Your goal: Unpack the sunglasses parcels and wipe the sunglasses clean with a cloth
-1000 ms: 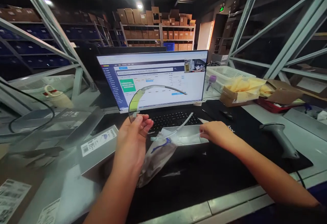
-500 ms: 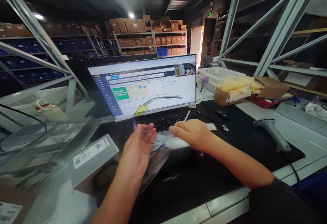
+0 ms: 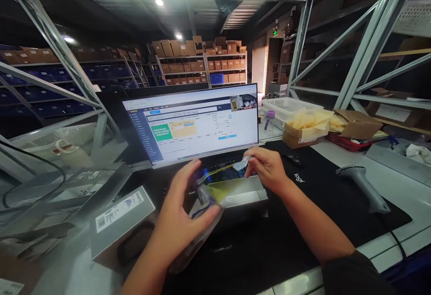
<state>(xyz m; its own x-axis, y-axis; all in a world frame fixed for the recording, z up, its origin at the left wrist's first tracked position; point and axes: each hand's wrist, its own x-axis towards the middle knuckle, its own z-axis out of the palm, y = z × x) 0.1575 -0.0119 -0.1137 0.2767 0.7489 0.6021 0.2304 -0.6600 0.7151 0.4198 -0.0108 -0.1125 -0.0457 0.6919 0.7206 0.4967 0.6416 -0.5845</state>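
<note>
A pair of safety glasses with a yellow-tinted lens (image 3: 218, 192) is between my hands, blurred and partly covered by clear plastic. My left hand (image 3: 180, 216) curves round the frame side, thumb below and fingers above. Clear plastic bag film (image 3: 191, 252) hangs under that thumb. My right hand (image 3: 267, 167) is closed in a pinch on a small clear plastic sleeve (image 3: 241, 164) at the tip of one temple arm. Below the glasses stands an open grey box (image 3: 251, 196) with a pale inside. Its left part is hidden.
A closed grey box (image 3: 123, 216) with a label lies at left. Behind my hands are a monitor (image 3: 202, 124) and a partly covered keyboard. On the right are a barcode scanner (image 3: 363, 189), a mouse (image 3: 292, 160) and a carton of yellow envelopes (image 3: 303, 133).
My right hand has moved slightly right and now pinches the sleeved temple tip. The glasses have swung down from before the screen. My left hand's fingers have spread wider. More of the open box shows.
</note>
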